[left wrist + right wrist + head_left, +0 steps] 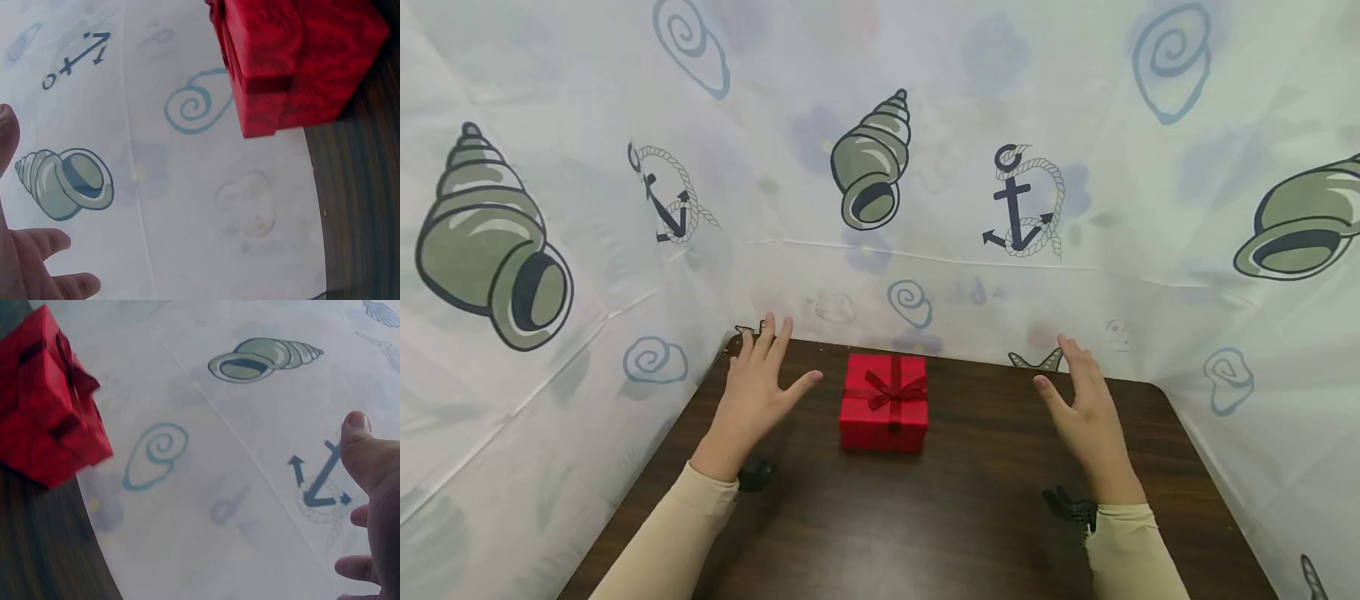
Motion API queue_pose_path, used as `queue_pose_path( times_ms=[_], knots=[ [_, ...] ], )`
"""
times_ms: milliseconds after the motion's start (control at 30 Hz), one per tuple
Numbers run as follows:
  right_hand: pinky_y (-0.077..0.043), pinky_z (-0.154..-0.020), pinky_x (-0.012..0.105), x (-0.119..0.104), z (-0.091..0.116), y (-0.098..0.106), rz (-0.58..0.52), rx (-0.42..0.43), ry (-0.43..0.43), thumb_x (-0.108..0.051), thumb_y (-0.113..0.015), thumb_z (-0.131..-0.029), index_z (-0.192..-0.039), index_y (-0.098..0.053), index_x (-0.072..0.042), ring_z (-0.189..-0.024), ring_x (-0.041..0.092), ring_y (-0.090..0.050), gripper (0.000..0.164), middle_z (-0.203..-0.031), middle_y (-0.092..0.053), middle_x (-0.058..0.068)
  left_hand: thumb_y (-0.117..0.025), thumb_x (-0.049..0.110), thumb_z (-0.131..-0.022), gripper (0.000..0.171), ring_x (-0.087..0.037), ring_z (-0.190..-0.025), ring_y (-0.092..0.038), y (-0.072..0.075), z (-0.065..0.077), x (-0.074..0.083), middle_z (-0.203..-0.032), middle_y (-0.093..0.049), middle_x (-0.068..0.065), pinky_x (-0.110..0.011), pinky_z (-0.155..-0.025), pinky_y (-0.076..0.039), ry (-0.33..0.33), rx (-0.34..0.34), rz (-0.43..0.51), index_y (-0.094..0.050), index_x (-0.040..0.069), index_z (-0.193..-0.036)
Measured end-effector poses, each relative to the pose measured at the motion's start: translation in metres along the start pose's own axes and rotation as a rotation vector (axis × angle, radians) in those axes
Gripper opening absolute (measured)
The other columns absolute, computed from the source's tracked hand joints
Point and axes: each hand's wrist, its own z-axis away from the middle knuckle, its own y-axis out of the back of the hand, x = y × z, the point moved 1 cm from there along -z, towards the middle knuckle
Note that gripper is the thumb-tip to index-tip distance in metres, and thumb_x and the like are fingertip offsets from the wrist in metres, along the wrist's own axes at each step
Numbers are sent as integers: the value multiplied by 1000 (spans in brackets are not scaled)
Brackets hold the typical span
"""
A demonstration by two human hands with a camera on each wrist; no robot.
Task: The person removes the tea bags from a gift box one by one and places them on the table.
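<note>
ribboned red box [865,421] on table [925,517] | left grip [756,396] apart, nearer box | right grip [1088,421] apart, farther off

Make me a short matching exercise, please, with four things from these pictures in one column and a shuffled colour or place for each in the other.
Column one:
1. left hand
2. box
3. right hand
4. table

Column two:
A. dark brown, wood-grained
B. to the person's right of the box
C. red, with a ribbon bow on top
D. to the person's left of the box

Right pairs: 1-D, 2-C, 3-B, 4-A
</note>
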Motion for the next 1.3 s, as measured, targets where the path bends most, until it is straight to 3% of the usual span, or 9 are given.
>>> queue_pose_path(
  times_ms=[333,567,767,1000,1300],
  knots=[
    [-26,-124,80,-10,4,-33,-182,-57,-59,-40,-61,-113,-173,-27,-43,-166,45,-25,69,-179,-31,12,-62,72,-101,99,-48,-170,-10,-12,4,5,-185,-11,-8,-76,-129,-20,-1,4,226,-7,39,-176],
    [-32,-127,68,-26,7,-60,-332,-80,-44,-33,-60,-114,-172,-36,-30,-163,38,-35,63,-175,-40,11,-59,70,-104,94,-34,-170,-19,-20,7,11,-184,-17,-2,-69,-132,-24,12,-12,361,-9,37,-176],
    [-42,-121,62,-38,10,-86,-435,-102,-51,-30,-59,-114,-169,-40,-32,-155,31,-49,58,-168,-49,8,-61,58,-108,82,-33,-169,-26,-29,15,21,-183,-21,3,-69,-131,-27,42,-8,494,-12,47,-173],
    [-44,-120,65,-51,10,-102,-518,-100,-114,-35,-61,-114,-164,-47,-31,-152,31,-53,53,-163,-55,5,-60,58,-109,79,-35,-162,-41,-43,19,27,-180,-30,-2,-63,-126,-40,38,17,565,-18,44,-174],
    [-41,-123,64,-60,16,-119,-559,-132,-156,-39,-63,-112,-161,-50,-32,-149,29,-56,51,-160,-58,4,-64,57,-107,79,-38,-159,-44,-54,20,30,-177,-37,-5,-64,-125,-42,24,-1,605,-24,42,-173]
  ],
)
